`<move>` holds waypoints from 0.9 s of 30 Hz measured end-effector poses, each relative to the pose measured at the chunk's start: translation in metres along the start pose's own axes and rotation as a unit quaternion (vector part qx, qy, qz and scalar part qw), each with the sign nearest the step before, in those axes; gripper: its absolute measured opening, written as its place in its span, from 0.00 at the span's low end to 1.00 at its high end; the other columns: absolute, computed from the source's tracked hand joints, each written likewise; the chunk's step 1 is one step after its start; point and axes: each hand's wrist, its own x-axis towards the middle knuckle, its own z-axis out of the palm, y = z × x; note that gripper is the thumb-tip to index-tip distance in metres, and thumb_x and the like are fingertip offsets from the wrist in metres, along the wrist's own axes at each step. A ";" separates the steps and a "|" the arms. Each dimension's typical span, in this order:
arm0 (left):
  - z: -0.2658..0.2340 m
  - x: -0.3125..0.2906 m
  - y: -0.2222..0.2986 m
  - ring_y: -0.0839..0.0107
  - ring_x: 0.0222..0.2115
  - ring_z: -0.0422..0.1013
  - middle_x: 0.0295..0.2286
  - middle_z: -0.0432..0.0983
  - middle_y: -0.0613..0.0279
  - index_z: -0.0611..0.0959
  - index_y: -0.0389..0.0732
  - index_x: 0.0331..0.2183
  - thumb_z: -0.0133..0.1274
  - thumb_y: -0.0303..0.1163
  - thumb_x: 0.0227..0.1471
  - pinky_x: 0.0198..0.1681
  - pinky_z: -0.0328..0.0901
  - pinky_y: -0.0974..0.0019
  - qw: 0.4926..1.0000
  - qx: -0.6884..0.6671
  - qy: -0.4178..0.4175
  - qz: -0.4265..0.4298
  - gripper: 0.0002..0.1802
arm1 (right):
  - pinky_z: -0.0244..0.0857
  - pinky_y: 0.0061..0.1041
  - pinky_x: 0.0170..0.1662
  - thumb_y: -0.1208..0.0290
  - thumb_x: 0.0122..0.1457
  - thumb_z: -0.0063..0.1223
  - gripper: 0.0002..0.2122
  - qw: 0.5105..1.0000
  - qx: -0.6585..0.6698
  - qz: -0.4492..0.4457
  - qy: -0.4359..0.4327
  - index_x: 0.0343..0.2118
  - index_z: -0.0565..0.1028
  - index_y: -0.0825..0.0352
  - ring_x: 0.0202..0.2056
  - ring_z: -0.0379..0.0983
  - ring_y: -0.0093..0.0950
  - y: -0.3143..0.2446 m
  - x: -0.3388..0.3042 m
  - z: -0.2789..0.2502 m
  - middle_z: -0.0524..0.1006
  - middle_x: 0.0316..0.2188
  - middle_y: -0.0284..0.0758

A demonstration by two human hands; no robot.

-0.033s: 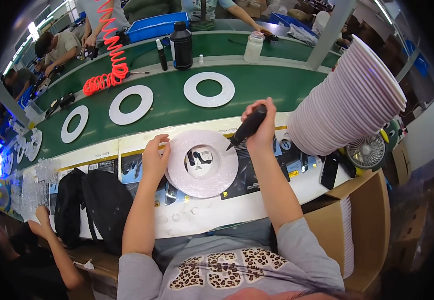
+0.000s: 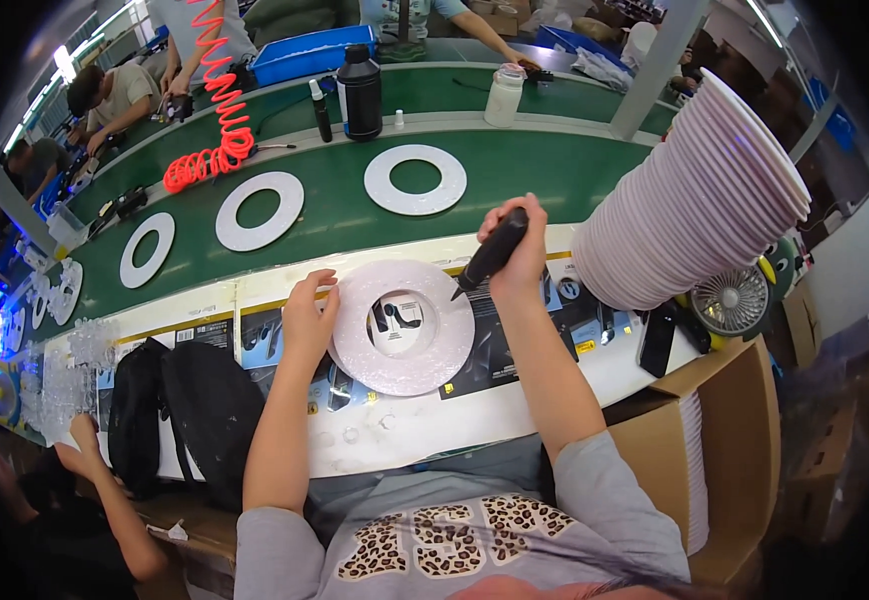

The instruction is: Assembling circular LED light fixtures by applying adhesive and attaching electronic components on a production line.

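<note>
A white ring (image 2: 357, 345) with a wide flat face lies on the worktable before me; its inner wall looks deep, and printed packaging shows through the hole. My left hand (image 2: 310, 305) rests against the ring's left edge, fingers apart and partly stretched out. On the other side my right hand (image 2: 521, 250) is wrapped round a black squeeze bottle (image 2: 498, 247) with a pointed nozzle. That nozzle slants down to the left, its tip over or at the ring's upper right edge; I cannot tell whether it touches.
A tall leaning stack of white rings (image 2: 655, 210) stands at right, beside a small fan (image 2: 730, 300) and an open carton (image 2: 735, 440). Several rings lie on the green belt (image 2: 335, 200). Bottles stand beyond it. Black bags (image 2: 210, 415) lie left; a co-worker's arm (image 2: 120, 500) reaches in there.
</note>
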 end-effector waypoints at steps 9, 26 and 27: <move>-0.001 0.000 0.005 0.59 0.40 0.73 0.37 0.78 0.55 0.77 0.39 0.42 0.52 0.27 0.51 0.46 0.66 0.62 1.000 -0.009 -0.020 -0.023 0.14 | 0.59 0.21 0.22 0.53 0.63 0.33 0.21 0.996 -0.045 -0.028 -0.071 0.21 0.65 0.64 0.16 0.64 0.23 0.015 -0.024 -0.008 0.66 0.14 0.33; 0.001 -0.001 0.005 0.60 0.40 0.74 0.36 0.78 0.55 0.77 0.38 0.42 0.52 0.26 0.51 0.45 0.66 0.64 1.000 -0.002 -0.028 -0.014 0.13 | 0.55 0.18 0.19 0.55 0.63 0.32 0.20 0.994 -0.037 -0.050 -0.086 0.18 0.61 0.64 0.14 0.56 0.22 0.018 -0.026 -0.010 0.61 0.11 0.32; 0.001 0.000 0.004 0.60 0.40 0.74 0.36 0.78 0.55 0.77 0.38 0.42 0.52 0.26 0.51 0.45 0.66 0.64 0.999 -0.002 -0.028 -0.014 0.13 | 0.55 0.18 0.19 0.55 0.63 0.32 0.20 0.994 -0.039 -0.052 -0.086 0.18 0.61 0.64 0.14 0.56 0.21 0.018 -0.026 -0.010 0.61 0.11 0.32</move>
